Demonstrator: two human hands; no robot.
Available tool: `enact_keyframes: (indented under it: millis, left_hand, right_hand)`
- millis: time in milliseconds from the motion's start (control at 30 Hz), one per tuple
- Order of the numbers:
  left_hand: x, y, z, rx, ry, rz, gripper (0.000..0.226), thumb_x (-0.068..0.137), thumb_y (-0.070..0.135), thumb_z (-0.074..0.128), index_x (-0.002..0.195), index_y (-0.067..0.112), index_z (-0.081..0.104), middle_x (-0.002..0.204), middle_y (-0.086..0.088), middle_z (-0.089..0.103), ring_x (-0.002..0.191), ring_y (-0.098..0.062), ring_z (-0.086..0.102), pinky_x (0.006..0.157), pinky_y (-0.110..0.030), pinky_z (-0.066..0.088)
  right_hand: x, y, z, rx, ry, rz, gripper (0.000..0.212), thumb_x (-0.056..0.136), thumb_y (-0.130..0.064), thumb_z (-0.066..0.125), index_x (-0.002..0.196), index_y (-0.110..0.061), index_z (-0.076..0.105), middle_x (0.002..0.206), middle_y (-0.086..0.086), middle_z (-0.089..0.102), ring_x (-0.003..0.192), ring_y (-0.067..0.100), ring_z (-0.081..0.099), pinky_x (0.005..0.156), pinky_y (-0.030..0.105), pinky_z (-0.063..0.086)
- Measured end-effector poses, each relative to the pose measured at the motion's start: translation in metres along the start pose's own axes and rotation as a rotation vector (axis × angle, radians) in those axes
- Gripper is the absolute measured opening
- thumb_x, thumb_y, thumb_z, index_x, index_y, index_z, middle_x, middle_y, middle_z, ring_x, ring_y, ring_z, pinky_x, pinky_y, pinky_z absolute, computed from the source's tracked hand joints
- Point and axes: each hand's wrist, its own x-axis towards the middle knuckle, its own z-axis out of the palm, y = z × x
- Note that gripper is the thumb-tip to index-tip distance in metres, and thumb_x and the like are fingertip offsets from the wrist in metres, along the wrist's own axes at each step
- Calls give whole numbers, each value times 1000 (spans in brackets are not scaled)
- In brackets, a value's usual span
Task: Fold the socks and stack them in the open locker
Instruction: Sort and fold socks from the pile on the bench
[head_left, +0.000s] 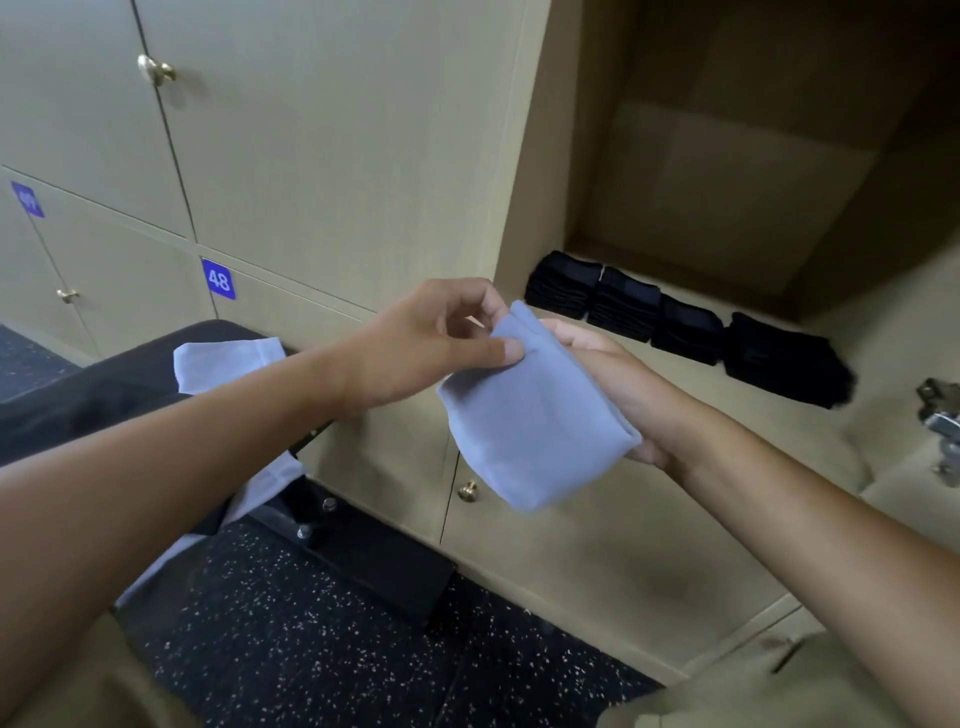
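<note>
The left hand (436, 343) pinches the top edge of a folded light blue sock (535, 415), and the right hand (618, 384) holds it from below. They are in front of the open locker (727, 182). Four piles of black socks (675, 322) sit in a row on its shelf.

Open locker shelf (810, 358): four black sock stacks (675, 325) in row; bench (119, 384): white cloth (228, 358)

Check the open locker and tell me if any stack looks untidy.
Yes: of the four black sock stacks on the locker shelf, the rightmost stack is slumped and spread, and sits apart from the three neat ones. The hands hold the blue sock outside the locker.
</note>
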Motion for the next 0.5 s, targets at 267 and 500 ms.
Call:
enact_keyframes:
  millis: [267, 500]
  left_hand:
    - [26, -17, 5, -69, 253, -114, 27, 82, 36, 79, 85, 16, 61, 84, 6, 61, 63, -7, 55, 61, -28, 39]
    - [42, -29, 12, 8, 398, -208, 28, 97, 30, 68, 78, 24, 48, 77, 5, 51, 66, -11, 45, 62, -27, 33]
  right_hand:
    - [-2, -5, -40, 255, 56, 24, 88, 97, -74, 22, 141, -4, 53, 141, 20, 59, 128, 36, 57, 99, 45, 44]
    - [-8, -3, -39, -85, 105, -29, 45, 90, -19, 71, 132, -13, 58, 121, 11, 72, 108, 21, 71, 80, 38, 61]
